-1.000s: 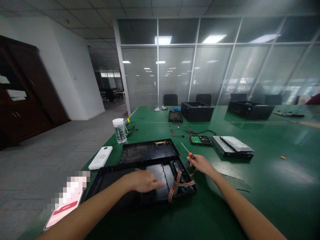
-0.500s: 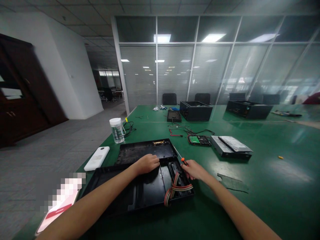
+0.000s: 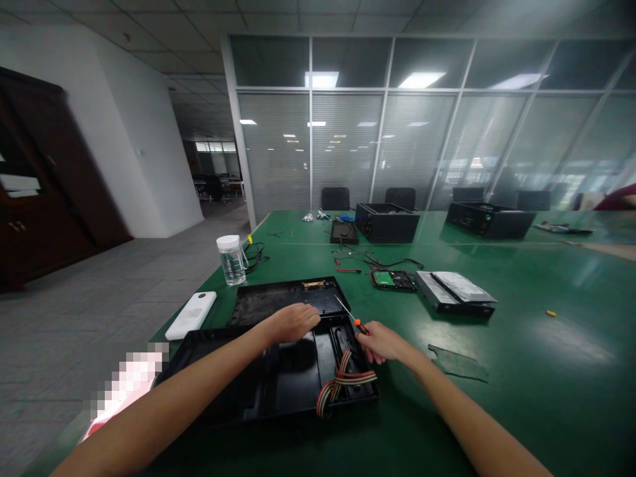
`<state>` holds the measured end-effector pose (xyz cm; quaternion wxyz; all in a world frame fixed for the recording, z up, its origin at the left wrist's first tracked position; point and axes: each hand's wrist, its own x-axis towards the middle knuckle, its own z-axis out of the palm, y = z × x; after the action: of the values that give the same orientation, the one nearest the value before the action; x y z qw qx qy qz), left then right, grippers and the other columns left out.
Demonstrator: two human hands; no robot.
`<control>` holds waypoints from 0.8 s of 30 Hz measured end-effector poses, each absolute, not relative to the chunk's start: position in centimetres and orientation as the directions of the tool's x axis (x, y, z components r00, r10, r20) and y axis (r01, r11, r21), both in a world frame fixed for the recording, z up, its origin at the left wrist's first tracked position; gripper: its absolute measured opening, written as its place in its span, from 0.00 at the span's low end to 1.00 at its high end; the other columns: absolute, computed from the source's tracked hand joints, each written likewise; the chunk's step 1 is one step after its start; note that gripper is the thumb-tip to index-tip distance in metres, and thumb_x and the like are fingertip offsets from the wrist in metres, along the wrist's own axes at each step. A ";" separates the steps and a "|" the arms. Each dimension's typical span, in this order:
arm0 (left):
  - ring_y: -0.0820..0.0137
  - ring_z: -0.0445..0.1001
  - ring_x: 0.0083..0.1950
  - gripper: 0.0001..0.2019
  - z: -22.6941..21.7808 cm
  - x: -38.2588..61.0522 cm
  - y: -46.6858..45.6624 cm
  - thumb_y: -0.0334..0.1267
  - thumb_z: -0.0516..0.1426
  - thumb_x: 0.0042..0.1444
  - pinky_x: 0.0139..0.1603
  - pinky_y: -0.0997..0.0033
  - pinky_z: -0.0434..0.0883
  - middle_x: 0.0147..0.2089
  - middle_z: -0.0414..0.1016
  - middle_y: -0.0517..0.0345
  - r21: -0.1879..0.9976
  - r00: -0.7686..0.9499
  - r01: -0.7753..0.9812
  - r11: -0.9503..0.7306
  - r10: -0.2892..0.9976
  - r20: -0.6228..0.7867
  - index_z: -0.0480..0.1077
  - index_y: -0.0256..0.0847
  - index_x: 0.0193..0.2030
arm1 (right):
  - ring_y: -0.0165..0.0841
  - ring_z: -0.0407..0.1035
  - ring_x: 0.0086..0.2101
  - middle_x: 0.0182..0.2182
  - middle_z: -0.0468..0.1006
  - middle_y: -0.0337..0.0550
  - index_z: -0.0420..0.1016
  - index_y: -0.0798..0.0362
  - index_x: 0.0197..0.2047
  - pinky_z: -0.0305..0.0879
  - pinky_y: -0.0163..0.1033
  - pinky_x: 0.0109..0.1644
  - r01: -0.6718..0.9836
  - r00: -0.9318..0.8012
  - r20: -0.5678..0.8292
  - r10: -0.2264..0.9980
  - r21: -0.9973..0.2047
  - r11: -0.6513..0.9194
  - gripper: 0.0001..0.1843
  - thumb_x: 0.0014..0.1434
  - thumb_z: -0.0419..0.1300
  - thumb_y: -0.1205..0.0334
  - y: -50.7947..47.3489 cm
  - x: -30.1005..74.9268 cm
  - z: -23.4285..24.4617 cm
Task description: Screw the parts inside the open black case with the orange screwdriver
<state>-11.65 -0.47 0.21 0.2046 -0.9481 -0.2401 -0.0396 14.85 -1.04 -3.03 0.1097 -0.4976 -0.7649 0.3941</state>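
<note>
In front of me lies a shallow black casing [image 3: 291,381], its inside facing up, with a striped ribbon cable [image 3: 355,377] hanging over its near right corner. A flat black panel [image 3: 268,301] lies just behind it. My left hand [image 3: 297,322] is closed over the casing's far rim; its fingertips are curled and what they pinch is hidden. My right hand [image 3: 380,342] grips a screwdriver [image 3: 358,322] with an orange and black handle by the casing's right side. Its shaft slants up and left, the tip over the panel's right end.
A bottle [image 3: 232,262], a white power-bank-like block [image 3: 191,316] and a partly blurred phone [image 3: 126,391] line the left edge. Farther right are a circuit board unit [image 3: 392,278], a metal drive box [image 3: 457,295] and a thin dark sheet [image 3: 460,364]. Black computer cases [image 3: 387,224] stand behind.
The screwdriver has swung left, its tip now over the panel rather than beside its edge. The casing and cable have shifted slightly left. My left hand has moved a little right.
</note>
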 end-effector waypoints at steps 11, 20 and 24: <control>0.69 0.72 0.39 0.11 -0.9 -7.2 -0.7 0.34 0.49 0.61 0.38 0.75 0.66 0.38 0.73 0.56 0.163 0.680 0.679 -0.716 0.697 0.227 0.58 0.41 0.50 | 0.26 0.58 0.21 0.18 0.64 0.35 0.63 0.54 0.24 0.52 0.31 0.23 0.625 -0.307 0.171 0.936 -0.706 0.333 0.23 0.56 0.48 0.42 0.4 16.9 -1.9; 0.70 0.72 0.39 0.09 -3.8 -7.1 -0.4 0.34 0.48 0.61 0.42 0.74 0.66 0.36 0.74 0.55 0.227 0.625 0.662 -0.714 0.693 0.360 0.69 0.38 0.37 | 0.28 0.58 0.23 0.19 0.63 0.35 0.64 0.53 0.23 0.51 0.33 0.25 0.669 -0.273 0.211 0.939 -0.659 0.343 0.24 0.55 0.47 0.41 0.6 16.8 -2.0; 0.69 0.72 0.40 0.09 -3.9 -7.2 -0.4 0.34 0.47 0.62 0.44 0.73 0.66 0.37 0.74 0.54 0.168 0.657 0.652 -0.739 0.662 0.361 0.69 0.38 0.39 | 0.29 0.60 0.25 0.22 0.67 0.36 0.65 0.52 0.27 0.53 0.34 0.28 0.697 -0.261 0.243 0.934 -0.622 0.356 0.20 0.54 0.50 0.43 0.5 17.2 -1.6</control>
<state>-7.16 -0.37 -3.93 -0.0119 -0.9102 -0.3607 -0.2031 17.17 0.51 -1.55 0.2963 -0.5309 -0.7683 0.2003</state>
